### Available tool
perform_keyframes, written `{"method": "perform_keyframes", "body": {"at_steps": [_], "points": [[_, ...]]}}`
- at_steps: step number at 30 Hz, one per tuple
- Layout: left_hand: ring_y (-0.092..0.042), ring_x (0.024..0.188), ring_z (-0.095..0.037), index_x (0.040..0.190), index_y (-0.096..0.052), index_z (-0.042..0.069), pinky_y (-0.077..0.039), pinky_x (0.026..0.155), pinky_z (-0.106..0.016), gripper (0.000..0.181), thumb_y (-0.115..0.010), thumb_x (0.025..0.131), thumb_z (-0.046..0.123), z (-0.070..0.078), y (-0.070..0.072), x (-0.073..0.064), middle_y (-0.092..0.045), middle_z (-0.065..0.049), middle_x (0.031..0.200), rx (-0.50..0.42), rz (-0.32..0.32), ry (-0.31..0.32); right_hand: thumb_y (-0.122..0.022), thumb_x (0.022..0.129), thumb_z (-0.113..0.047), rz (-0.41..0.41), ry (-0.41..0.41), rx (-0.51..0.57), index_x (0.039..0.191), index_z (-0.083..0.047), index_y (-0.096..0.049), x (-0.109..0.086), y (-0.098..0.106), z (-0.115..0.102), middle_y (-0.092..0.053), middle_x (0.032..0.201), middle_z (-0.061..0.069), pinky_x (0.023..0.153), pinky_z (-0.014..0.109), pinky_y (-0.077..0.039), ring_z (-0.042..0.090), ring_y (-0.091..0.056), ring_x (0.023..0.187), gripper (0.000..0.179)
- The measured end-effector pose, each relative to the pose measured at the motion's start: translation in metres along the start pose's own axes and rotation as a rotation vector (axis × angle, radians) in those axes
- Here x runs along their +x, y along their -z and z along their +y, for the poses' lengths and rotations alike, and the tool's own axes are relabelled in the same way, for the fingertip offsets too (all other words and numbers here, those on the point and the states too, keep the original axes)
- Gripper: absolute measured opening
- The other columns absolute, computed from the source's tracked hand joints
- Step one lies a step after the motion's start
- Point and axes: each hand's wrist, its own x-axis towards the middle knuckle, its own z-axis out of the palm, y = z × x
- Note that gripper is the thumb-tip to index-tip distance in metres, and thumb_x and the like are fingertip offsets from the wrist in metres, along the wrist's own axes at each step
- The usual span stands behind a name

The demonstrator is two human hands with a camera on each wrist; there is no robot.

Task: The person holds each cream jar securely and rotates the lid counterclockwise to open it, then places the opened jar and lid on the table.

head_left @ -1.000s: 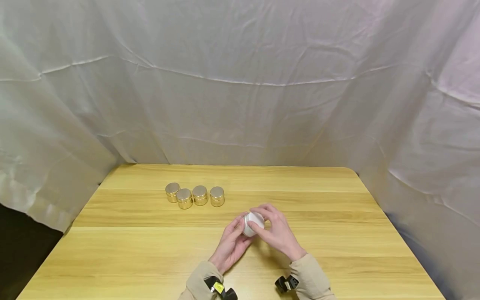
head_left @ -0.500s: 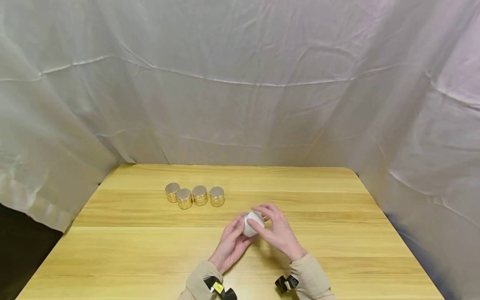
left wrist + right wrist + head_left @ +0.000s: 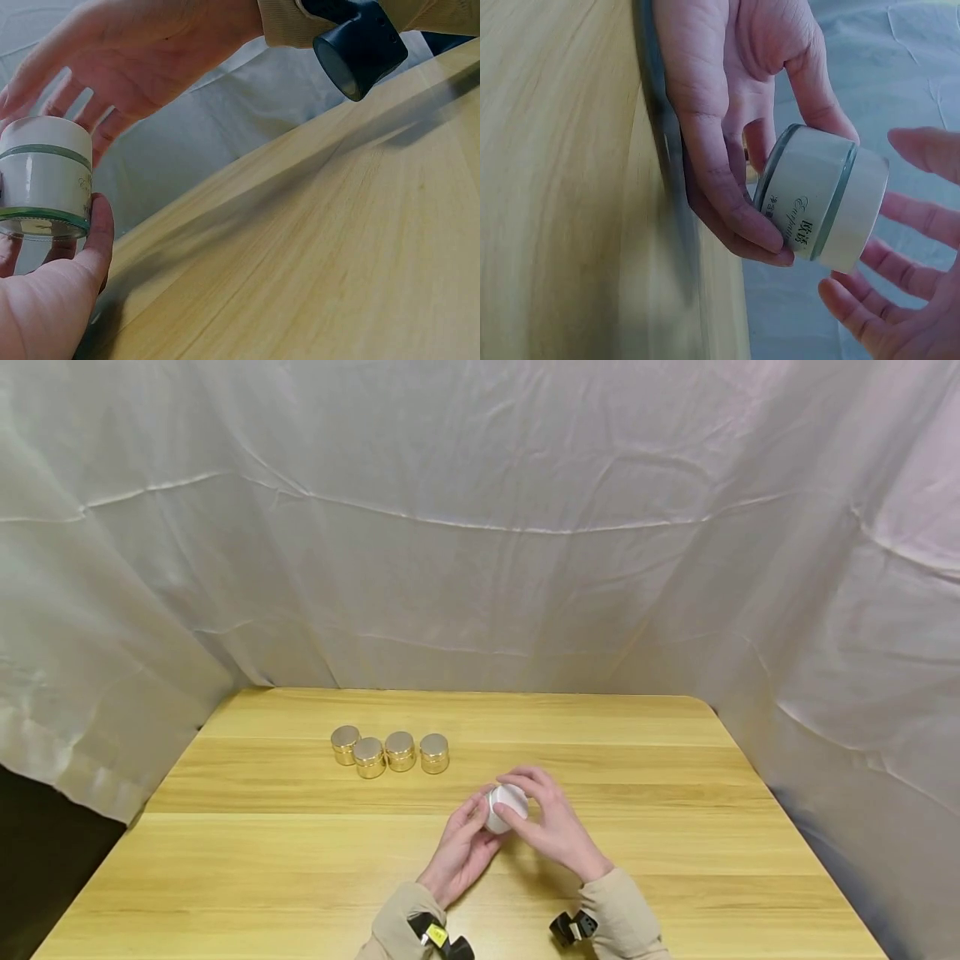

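Note:
A white cosmetic cream jar [image 3: 507, 808] is held above the table, tilted in the head view. My left hand [image 3: 462, 852] grips its body, fingers and thumb around the glass base [image 3: 45, 223]. Dark print marks the jar's side in the right wrist view. My right hand [image 3: 555, 818] is at the white lid [image 3: 860, 210], its fingers spread around the rim. There, a gap shows between the right thumb [image 3: 930, 152] and the lid, while the other fingers reach the lid's edge or pass behind it. The lid sits on the jar. Exact finger contact is partly hidden.
Several gold-lidded jars [image 3: 400, 752] stand grouped at the back left of the wooden table [image 3: 675, 827]. A pale curtain [image 3: 480, 568] hangs behind and at both sides. Black wrist cameras [image 3: 573, 928] sit on the sleeves.
The right fingers lifted slightly off the lid half a second ago and are now closer around its rim. The left hand and the jar stay in place.

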Motion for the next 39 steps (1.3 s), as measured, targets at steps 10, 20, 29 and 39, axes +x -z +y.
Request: {"method": "perform_keyframes", "body": {"at_steps": [10, 20, 29, 39], "points": [[-0.051, 0.134, -0.019, 0.156, -0.017, 0.003, -0.039, 0.122, -0.037, 0.063, -0.049, 0.105, 0.025, -0.0009, -0.0001, 0.0002, -0.024, -0.02, 0.16, 0.0, 0.016, 0.004, -0.077, 0.086, -0.019, 0.022, -0.004, -0.035, 0.119, -0.007, -0.071, 0.0, 0.0, 0.0003, -0.067, 0.118, 0.008, 0.09, 0.045, -0.057, 0.022, -0.064, 0.102, 0.036], [-0.052, 0.134, -0.018, 0.156, -0.017, 0.004, -0.042, 0.119, -0.034, 0.064, -0.05, 0.105, 0.025, 0.0, 0.0006, -0.0003, -0.023, -0.019, 0.161, 0.013, 0.0, 0.0, -0.076, 0.088, -0.023, -0.01, -0.015, 0.009, 0.124, -0.008, -0.069, 0.0, 0.001, -0.0007, -0.064, 0.126, 0.009, 0.098, 0.054, -0.053, 0.027, -0.061, 0.114, 0.04], [-0.053, 0.132, -0.017, 0.155, -0.017, 0.004, -0.042, 0.119, -0.035, 0.063, -0.048, 0.106, 0.025, -0.001, 0.0008, -0.0002, -0.025, -0.019, 0.159, 0.006, 0.012, 0.005, -0.077, 0.087, -0.023, 0.05, 0.021, -0.051, 0.118, -0.006, -0.071, -0.0003, -0.0023, 0.0038, -0.067, 0.114, 0.008, 0.081, 0.04, -0.059, 0.02, -0.064, 0.097, 0.036], [-0.052, 0.131, -0.016, 0.155, -0.021, 0.004, -0.044, 0.117, -0.032, 0.059, -0.047, 0.107, 0.025, -0.0003, 0.0015, 0.0003, -0.032, -0.015, 0.154, 0.017, -0.021, -0.008, -0.078, 0.084, -0.018, -0.023, -0.006, 0.014, 0.121, -0.011, -0.071, -0.0008, 0.0009, -0.0001, -0.064, 0.125, 0.006, 0.1, 0.055, -0.05, 0.027, -0.059, 0.116, 0.039]]}}
